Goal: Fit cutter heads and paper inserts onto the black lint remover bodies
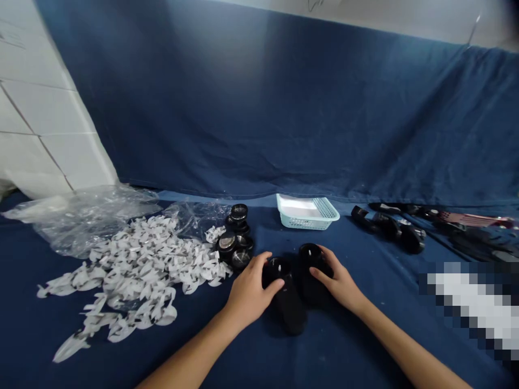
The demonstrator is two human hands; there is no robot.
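Left hand (249,289) and right hand (338,281) apart, each cupped over matte black objects (290,308) mid-desk, rounded, exact form hard to read in the dark | under them, navy cloth (259,351) | to left, heaped white curved scraps (133,270), glossy black round caps (235,243) | beyond, pale teal plastic basket (307,212)

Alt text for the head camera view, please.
The left hand and right hand rest on two rounded black objects on a dark blue cloth. White curled paper-like scraps and small round black containers lie to the left; a pale blue plastic basket sits beyond.
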